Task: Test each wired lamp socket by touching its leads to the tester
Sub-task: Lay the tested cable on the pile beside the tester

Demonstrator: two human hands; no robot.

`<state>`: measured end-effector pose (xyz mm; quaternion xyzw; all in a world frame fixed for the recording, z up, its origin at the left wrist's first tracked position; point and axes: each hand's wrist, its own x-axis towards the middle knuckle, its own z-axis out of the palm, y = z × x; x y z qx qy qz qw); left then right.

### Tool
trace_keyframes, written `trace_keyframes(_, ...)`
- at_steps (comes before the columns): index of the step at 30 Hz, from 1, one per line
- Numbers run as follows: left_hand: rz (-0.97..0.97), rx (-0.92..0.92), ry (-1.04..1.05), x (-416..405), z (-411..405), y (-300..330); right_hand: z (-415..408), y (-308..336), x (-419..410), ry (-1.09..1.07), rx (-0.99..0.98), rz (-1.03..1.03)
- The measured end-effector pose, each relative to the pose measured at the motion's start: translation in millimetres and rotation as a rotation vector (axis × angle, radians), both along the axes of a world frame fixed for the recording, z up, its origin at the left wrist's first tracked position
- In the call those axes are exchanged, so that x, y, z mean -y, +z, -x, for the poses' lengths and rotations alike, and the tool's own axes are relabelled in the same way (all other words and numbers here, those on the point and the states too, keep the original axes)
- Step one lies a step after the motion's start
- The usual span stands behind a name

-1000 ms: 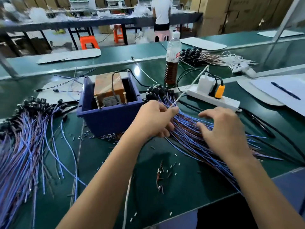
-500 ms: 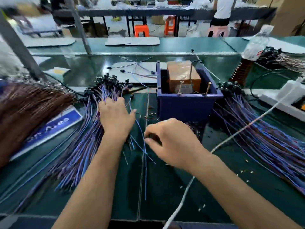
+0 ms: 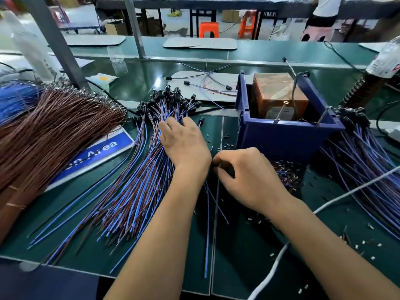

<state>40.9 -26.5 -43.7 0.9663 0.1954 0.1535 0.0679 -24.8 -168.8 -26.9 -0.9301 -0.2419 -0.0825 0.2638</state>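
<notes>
Nearest to me on the green tabletop [image 3: 138,252], my right hand [image 3: 249,178] curls around something thin: its fingers pinch at the top of a wired socket [image 3: 207,224] whose blue and dark leads trail down toward me. The socket itself is hidden inside my grip, so I cannot tell how it sits. Just left of it, nearly touching, my left hand [image 3: 184,144] lies flat with straight fingers on the left pile of sockets [image 3: 138,187], pressing the blue and brown leads; the black socket heads fan out just beyond my fingertips.

To the right and a little farther off, the tester [image 3: 279,98], an orange-brown block with two metal pins standing up, sits in a blue bin [image 3: 281,137]. The pinched leads point away from it, toward me, and touch no pin. Right of the bin spreads the right pile of sockets [image 3: 363,161]. Which pile is tested and which is waiting I cannot read from here, but both are large, so I judge plenty of work remains. Snipped bits of wire [image 3: 285,174] litter the space under the bin.

Far left, a thick sheaf of brown wires [image 3: 56,131] covers a blue sign [image 3: 97,152]. Beyond everything, a few loose sockets [image 3: 207,83] rest on a pale mat.
</notes>
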Motion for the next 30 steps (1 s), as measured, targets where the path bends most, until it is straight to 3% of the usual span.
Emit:
trace_keyframes(6, 0.029, -0.052, -0.025, 0, -1, -2, -6, -5, -10, -0.066, -0.054, -0.008)
trace_keyframes(9, 0.169, 0.076, -0.069, -1, -1, 4, -13, -7, -15, -0.131, -0.127, -0.116)
trace_keyframes(11, 0.454, 0.282, -0.167, -3, -1, 11, -16, -6, -21, -0.134, -0.153, -0.209)
trace_keyframes(14, 1.232, 0.579, -0.299, 1, 1, 26, -19, 0, -34, -0.068, -0.239, -0.339)
trace_keyframes(15, 1.368, 0.656, -0.305, 1, 2, 28, -18, 2, -37, -0.038, -0.301, -0.408)
trace_keyframes(18, 1.378, 0.834, -0.268, -6, 3, 30, -13, 9, -43, 0.016, -0.485, -0.638)
trace_keyframes(21, 1.472, 0.917, -0.221, -13, 2, 31, -10, 15, -46, 0.007, -0.558, -0.687)
trace_keyframes(24, 1.596, 0.888, -0.184, -17, 1, 33, -10, 19, -47, 0.013, -0.619, -0.684)
trace_keyframes(27, 1.929, 0.811, -0.153, -28, -1, 33, -10, 19, -43, 0.055, -0.666, -0.666)
trace_keyframes(30, 2.346, 0.713, -0.166, -41, -1, 31, -9, 22, -32, 0.139, -0.853, -0.857)
